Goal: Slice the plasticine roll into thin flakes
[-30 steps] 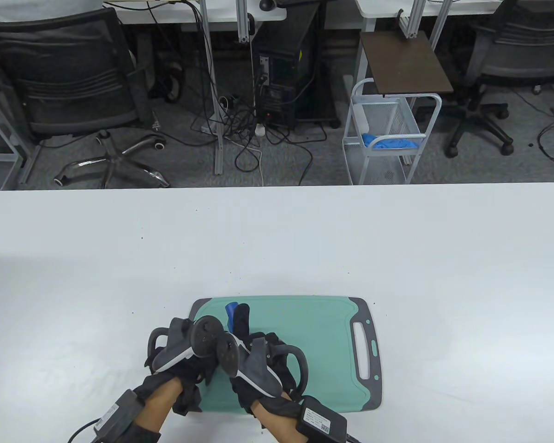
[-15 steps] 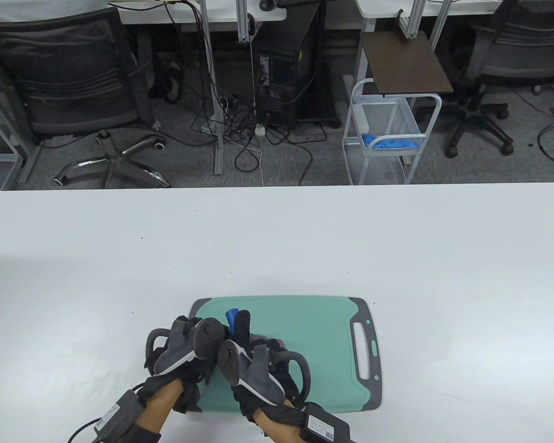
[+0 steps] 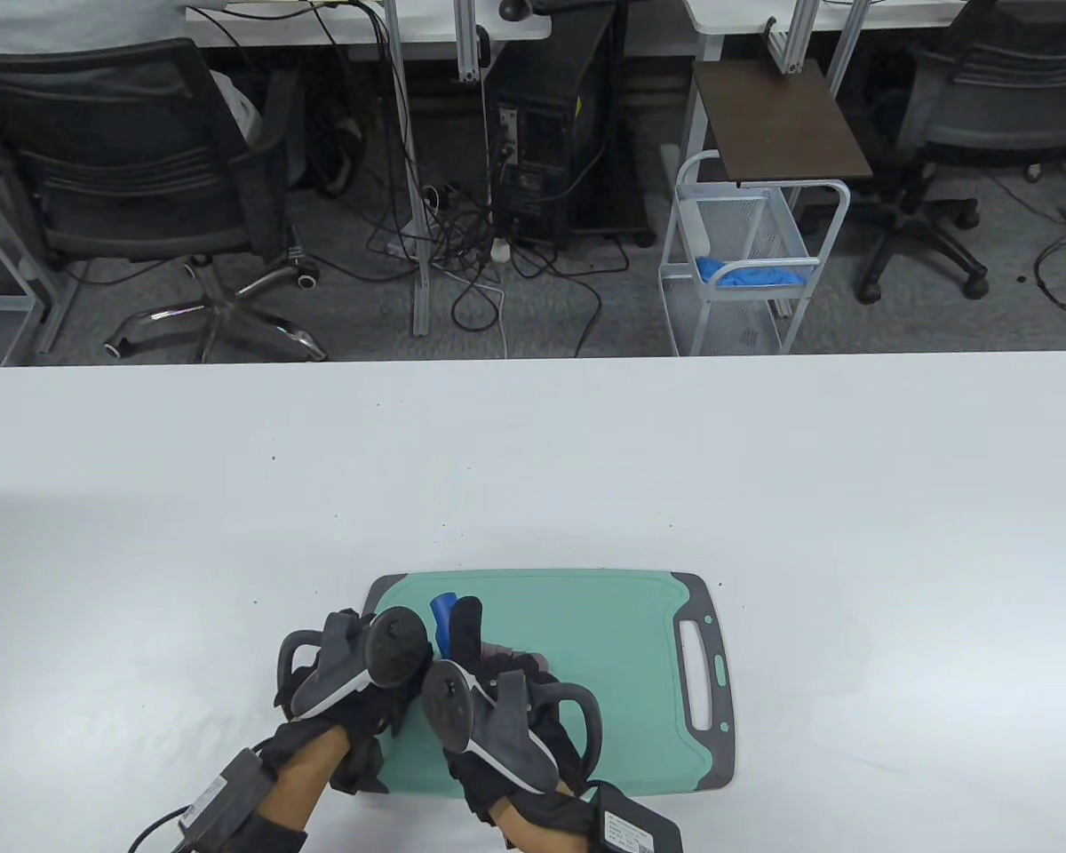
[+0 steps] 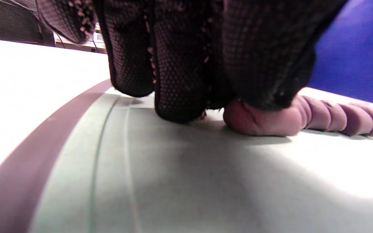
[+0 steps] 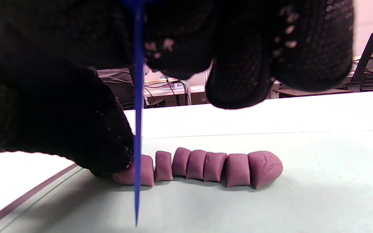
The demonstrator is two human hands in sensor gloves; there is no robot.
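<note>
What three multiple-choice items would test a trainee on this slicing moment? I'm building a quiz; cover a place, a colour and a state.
1. The plasticine roll lies on:
A. the bare table
B. the green cutting board
C. a plate

2. The cutter blade is:
A. blue
B. red
C. silver

3. The left hand:
A. hovers above the roll
B. presses the roll's uncut end
C. holds the cutter

Answers:
1 B, the green board shows under the pieces.
2 A, a thin blue edge hangs from the right hand.
3 B, the left wrist view shows gloved fingers on the roll's end.
</note>
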